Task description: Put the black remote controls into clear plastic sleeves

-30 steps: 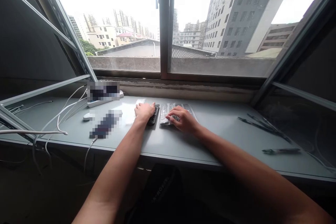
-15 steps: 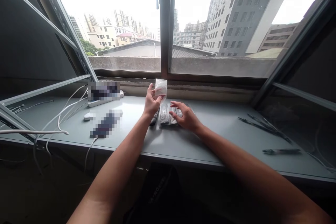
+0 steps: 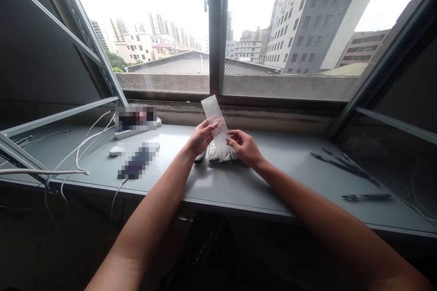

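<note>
A long translucent plastic bag (image 3: 214, 109) is held up at a tilt above the desk, between both hands. My left hand (image 3: 202, 137) pinches its left side near the middle. Lower down, the fingers of my right hand (image 3: 244, 145) are closed on its right edge. Beneath the bag lies a clear packet with grey contents (image 3: 221, 156), partly covered by the bag and my right hand. A dark remote-like object (image 3: 200, 158) shows in part beside the packet, by my left wrist.
On the desk (image 3: 283, 182), white cables, a power strip (image 3: 136, 131) and a small white object (image 3: 115, 150) sit at left, with blurred-out items. Dark pens (image 3: 366, 197) lie at right. Metal frames rise on both sides; a window stands behind.
The bag now hangs at full length, tilted, where only a shorter upright part showed before. My right hand has moved up from over the packet and taken hold of the bag's right edge.
</note>
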Demonstrator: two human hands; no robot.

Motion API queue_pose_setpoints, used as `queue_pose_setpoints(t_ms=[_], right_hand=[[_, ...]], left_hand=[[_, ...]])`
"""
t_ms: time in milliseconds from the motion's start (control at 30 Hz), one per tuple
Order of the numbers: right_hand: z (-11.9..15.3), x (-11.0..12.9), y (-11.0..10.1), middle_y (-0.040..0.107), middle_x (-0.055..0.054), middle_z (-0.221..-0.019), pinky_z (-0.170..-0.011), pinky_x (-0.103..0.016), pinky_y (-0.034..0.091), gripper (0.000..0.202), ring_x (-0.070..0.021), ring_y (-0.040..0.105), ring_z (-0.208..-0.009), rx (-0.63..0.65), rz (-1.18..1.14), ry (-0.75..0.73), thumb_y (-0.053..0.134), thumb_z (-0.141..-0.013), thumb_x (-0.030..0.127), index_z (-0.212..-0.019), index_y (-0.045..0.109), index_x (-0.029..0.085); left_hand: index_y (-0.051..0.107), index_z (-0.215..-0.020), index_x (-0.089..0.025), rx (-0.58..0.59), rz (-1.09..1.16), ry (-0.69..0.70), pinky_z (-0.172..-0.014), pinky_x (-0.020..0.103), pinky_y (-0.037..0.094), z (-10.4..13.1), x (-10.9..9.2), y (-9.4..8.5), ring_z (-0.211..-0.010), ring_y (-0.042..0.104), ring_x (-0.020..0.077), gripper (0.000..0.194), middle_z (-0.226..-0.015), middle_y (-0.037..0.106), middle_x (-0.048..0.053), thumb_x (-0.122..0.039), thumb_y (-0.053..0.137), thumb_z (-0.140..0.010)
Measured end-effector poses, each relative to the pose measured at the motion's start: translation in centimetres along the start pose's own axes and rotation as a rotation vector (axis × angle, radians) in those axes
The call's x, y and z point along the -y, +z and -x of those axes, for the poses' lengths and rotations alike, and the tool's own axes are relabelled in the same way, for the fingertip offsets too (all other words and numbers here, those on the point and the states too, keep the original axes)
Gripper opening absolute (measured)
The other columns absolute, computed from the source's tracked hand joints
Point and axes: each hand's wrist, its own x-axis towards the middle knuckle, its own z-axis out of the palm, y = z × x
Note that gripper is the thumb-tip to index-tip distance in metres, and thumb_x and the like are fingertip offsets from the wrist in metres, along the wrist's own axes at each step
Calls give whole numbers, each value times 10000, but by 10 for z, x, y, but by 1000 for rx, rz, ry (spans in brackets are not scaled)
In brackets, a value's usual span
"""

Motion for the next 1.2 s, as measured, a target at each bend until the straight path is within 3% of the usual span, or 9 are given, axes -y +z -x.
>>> queue_pose_setpoints(t_ms=[100,167,400,533,633,767,1067,1200], right_hand=[[-1,-1,-3,753,-50,-879,-764,-373,606,421,-236,719,-820,-28,10,-16,762,-952,519,-1217,732,194],[-1,-1,-3,744,-48,-884,-767,-377,611,431,-234,711,-815,-59,33,-47,745,-967,517,-1253,717,195],[2,5,-1,755,-117,-1166,-936,-447,646,326,-274,742,-1027,-127,235,-287,663,-1059,453,-1286,722,226],[6,11,-2,730,-118,-1342,-1088,-500,603,272,-305,710,-1222,-65,365,-415,617,-1087,349,-1309,753,272],[9,14,0,730,-107,-1391,-1195,-541,536,320,-319,659,-1345,-40,413,-464,607,-1089,299,-1384,733,294],[10,15,1,724,-100,-1431,-1220,-559,517,371,-322,628,-1385,-12,446,-524,598,-1094,274,-1448,706,300],[6,-4,1,652,-140,-1561,-1301,-628,433,485,-370,500,-1557,59,530,-505,679,-1054,305,-1537,672,256],[4,-3,0,660,-118,-1559,-1314,-655,405,400,-372,421,-1624,88,525,-504,689,-1047,289,-1442,754,284]], left_hand=[[817,-1273,-135,91,-134,-129,-1173,435,559,4,1,-4,-1211,782,308,530,-1311,805,184,-278,992,-794],[841,-1210,-131,71,-186,-168,-1149,447,575,4,3,-5,-1145,800,314,518,-1231,828,185,-287,1025,-751],[831,-968,-143,-390,-70,-49,-831,294,646,-9,7,-11,-827,793,179,348,-959,838,88,-189,1038,-692],[793,-970,-148,-491,13,-35,-797,272,639,-13,5,-15,-830,795,167,329,-970,831,74,-170,1017,-730],[765,-956,-148,-486,47,-25,-857,279,644,-13,5,-15,-860,795,163,306,-984,826,69,-136,996,-757],[755,-932,-143,-466,40,-21,-854,270,635,-14,8,-15,-833,778,146,270,-959,813,59,-131,980,-783],[793,-998,-121,-202,-30,-135,-947,334,634,-6,8,-1,-857,786,180,180,-1025,822,108,-176,911,-876],[765,-1038,-147,-303,12,-159,-879,344,643,-9,5,0,-840,786,204,216,-1036,824,122,-362,764,-1016]])
